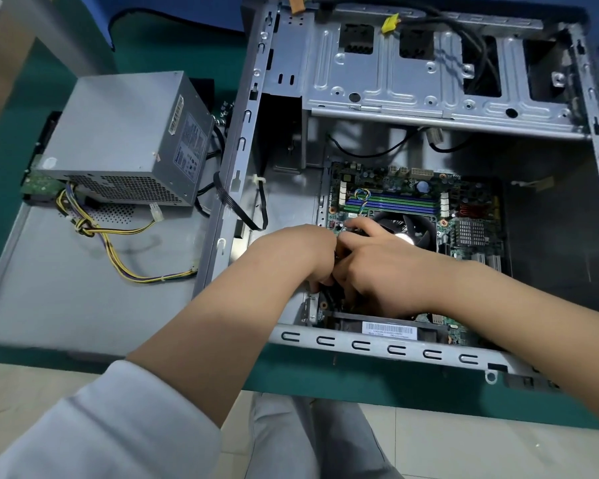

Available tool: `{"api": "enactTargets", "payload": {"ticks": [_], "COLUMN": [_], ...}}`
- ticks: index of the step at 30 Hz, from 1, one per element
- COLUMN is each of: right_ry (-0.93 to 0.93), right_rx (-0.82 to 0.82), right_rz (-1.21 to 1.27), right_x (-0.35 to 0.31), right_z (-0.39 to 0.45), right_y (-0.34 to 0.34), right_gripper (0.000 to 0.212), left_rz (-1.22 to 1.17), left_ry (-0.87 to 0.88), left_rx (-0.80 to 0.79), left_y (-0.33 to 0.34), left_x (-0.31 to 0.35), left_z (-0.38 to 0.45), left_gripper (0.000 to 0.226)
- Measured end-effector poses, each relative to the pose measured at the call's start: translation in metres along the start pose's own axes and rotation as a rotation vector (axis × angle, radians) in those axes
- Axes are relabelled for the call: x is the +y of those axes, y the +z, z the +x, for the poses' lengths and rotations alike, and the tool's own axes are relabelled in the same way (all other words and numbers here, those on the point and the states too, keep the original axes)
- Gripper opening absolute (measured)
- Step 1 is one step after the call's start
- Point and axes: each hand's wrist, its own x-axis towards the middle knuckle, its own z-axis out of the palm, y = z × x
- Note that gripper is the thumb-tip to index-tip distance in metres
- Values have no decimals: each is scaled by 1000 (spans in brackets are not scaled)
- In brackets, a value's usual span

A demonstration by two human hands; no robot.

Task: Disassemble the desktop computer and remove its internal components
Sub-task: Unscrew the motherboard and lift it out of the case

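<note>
The open grey computer case [377,347] lies on its side with the green motherboard [395,188] inside. A black CPU cooler fan [412,226] sits mid-board, partly under my right hand. My left hand [298,254] and my right hand [384,267] are close together inside the case, over the board's near left corner. Their fingers curl down around something dark beside the fan, but the hands hide what it is. A barcode-labelled part [388,330] lies by the near case wall.
The removed grey power supply [128,140] with its yellow and black cable bundle [118,250] rests on the detached side panel [66,288] to the left. An empty drive cage [412,74] spans the far case. Loose black cables [236,202] hang over the left wall.
</note>
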Motion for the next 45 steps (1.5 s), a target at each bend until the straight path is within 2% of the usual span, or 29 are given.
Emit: {"api": "enactTargets", "payload": {"ticks": [4, 9, 13, 18, 32, 35, 45], "right_ry": [-25, 0, 4, -10, -12, -9, -23], "right_rx": [35, 30, 25, 24, 9, -1, -22], "right_rz": [23, -3, 10, -56, -24, -44, -39], "right_x": [0, 1, -1, -2, -2, -3, -4], "right_z": [-1, 0, 1, -1, -1, -1, 1], "right_y": [2, 1, 3, 2, 0, 0, 1], "right_gripper": [17, 21, 20, 31, 24, 33, 20], "left_rz": [36, 6, 50, 3, 20, 45, 43], "left_ry": [0, 1, -5, -18, -11, -9, -28], "left_rx": [27, -18, 28, -11, 9, 25, -18], "left_y": [1, 0, 1, 2, 0, -1, -3], "left_x": [0, -1, -1, -4, -1, 0, 0], "left_z": [0, 0, 1, 2, 0, -1, -4], "left_gripper": [30, 28, 30, 28, 29, 30, 30]}}
